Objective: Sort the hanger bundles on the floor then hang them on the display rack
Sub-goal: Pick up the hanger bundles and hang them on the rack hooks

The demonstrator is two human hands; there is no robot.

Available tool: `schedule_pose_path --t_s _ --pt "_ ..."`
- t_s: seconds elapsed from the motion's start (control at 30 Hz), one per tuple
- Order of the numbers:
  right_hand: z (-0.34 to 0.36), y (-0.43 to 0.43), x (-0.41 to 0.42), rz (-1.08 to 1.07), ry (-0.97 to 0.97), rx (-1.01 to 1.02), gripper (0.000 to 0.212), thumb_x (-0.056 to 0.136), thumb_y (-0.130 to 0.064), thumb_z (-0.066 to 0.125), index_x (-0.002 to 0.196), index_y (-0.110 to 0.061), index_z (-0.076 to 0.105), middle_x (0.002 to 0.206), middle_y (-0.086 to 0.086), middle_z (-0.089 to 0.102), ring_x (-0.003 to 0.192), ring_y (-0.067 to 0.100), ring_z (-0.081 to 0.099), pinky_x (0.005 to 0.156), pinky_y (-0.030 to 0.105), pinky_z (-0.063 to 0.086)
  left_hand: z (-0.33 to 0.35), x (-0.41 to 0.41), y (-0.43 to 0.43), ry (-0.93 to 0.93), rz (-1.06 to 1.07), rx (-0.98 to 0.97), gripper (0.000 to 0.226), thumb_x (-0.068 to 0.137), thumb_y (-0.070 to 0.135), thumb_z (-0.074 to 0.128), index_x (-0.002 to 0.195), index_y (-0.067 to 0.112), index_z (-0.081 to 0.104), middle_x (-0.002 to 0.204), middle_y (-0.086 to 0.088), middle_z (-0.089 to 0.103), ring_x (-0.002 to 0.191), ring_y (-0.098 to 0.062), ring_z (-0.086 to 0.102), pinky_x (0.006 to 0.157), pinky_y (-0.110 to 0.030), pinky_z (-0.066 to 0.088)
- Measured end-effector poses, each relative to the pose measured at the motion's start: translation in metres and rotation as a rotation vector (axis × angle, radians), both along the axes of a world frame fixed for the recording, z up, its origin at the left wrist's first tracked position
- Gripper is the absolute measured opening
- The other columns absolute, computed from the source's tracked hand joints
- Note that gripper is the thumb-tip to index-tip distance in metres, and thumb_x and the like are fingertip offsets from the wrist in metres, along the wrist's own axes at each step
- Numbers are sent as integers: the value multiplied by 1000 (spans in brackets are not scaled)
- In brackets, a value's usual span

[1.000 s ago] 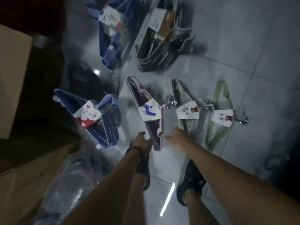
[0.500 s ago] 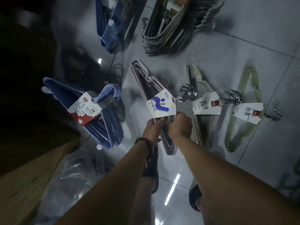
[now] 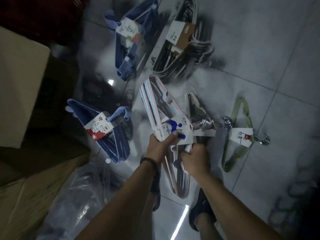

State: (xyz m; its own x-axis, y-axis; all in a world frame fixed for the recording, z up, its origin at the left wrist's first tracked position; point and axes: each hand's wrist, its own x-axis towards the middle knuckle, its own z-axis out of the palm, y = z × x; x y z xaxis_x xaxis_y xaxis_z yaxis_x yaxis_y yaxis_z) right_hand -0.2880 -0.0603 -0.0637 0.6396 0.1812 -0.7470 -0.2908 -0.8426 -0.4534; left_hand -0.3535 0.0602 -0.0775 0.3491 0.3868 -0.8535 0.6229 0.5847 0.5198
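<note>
Starting at the left, a pale cardboard box and a crumpled clear plastic bag edge the grey tiled floor. Next lies a blue plastic hanger bundle under a red-and-white paper label. A second blue hanger bundle lies farther up, beside a grey-white hanger bundle in a brown-and-white card sleeve.

In the middle, both hands grip the pink and pale-blue bundle of thin hangers. The left hand curls round it at its white label, thumb on the paper, and the right hand is closed round the bars just below. Whether its near tip touches the floor I cannot tell. To the right lie a cream hanger bundle and, beyond it, a green hanger bundle.

The likely trouble is that the held bundle's chrome hooks lie across the cream bundle, so a lift could snag and drag that neighbour. The paper band alone seems to bind the hangers, so a tug on it might tear it and let them fan out.

The blue bundle's label bears handwritten digits, perhaps "65". The white label shows a blue figure and print too blurred to read. The green bundle's white tag carries dark characters and a red mark, both illegible.
</note>
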Motion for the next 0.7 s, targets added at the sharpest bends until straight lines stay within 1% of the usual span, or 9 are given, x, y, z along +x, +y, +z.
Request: schedule_pose_path --t_s 0.07,0.1,0.17,0.23,0.33,0.43,0.5,0.6,0.7 --pt "35 -11 6 16 -33 11 17 89 -9 72 105 -6 77 92 6 78 76 17 67 61 18 40 36 11 -11 -60 39 28 24 89 24 81 112 17 74 106 -8 80 99 -26 77 75 -33 62" --pt "58 -17 11 29 -29 7 14 91 -11 70 103 -8 76 90 5 77 73 14 66 59 20 44 55 15 -17 -72 56 35 25 88 23 83 111 17 74 104 -8 80 98 -29 77 75 -37 63" --pt "110 -27 21 74 -12 -13 7 96 -16 67 99 -12 71 87 -1 72 70 8 65 59 24 51 102 23 -27 -82 101 45 41 82 23 87 117 14 68 105 -10 80 96 -29 77 72 -34 61" --pt "174 -39 30 115 44 49 10 98 -27 64 105 -21 68 93 -9 70 81 9 68 67 24 54 154 30 -36 -107 104 34 58 73 27 91 121 9 63 106 -12 79 97 -32 77 75 -36 61" --pt "277 -62 53 241 101 40 26 94 -51 61 101 -27 68 93 -13 74 85 7 70 77 31 58 247 46 -43 -143 10 69 45 79 23 88 114 11 63 96 -7 81 90 -27 77 70 -35 58" --pt "387 -88 77 449 -104 -107 29 97 -55 54 95 -28 65 87 -7 71 70 4 61 64 30 52 339 53 -50 -195 -67 113 42 82 17 87 115 12 61 98 -10 79 89 -28 77 69 -32 61" --pt "467 -101 93 379 -304 -90 19 101 -47 57 102 -31 66 91 -9 71 68 2 57 61 22 48 404 56 -60 -262 -146 118 41 84 5 82 116 8 57 94 -9 80 79 -21 78 64 -25 61" --pt "553 -106 110 138 -520 44 29 100 -46 62 123 -30 62 111 -5 73 91 8 67 70 13 48 479 63 -74 -350 -255 92 61 72 12 88 123 7 54 106 -18 77 86 -28 79 70 -31 63" --pt "609 -106 110 49 -614 44 52 99 -54 59 144 -33 47 139 0 63 119 19 63 93 31 56 531 72 -88 -466 -421 77 71 67 20 98 122 11 55 114 -24 73 96 -37 77 81 -47 64"
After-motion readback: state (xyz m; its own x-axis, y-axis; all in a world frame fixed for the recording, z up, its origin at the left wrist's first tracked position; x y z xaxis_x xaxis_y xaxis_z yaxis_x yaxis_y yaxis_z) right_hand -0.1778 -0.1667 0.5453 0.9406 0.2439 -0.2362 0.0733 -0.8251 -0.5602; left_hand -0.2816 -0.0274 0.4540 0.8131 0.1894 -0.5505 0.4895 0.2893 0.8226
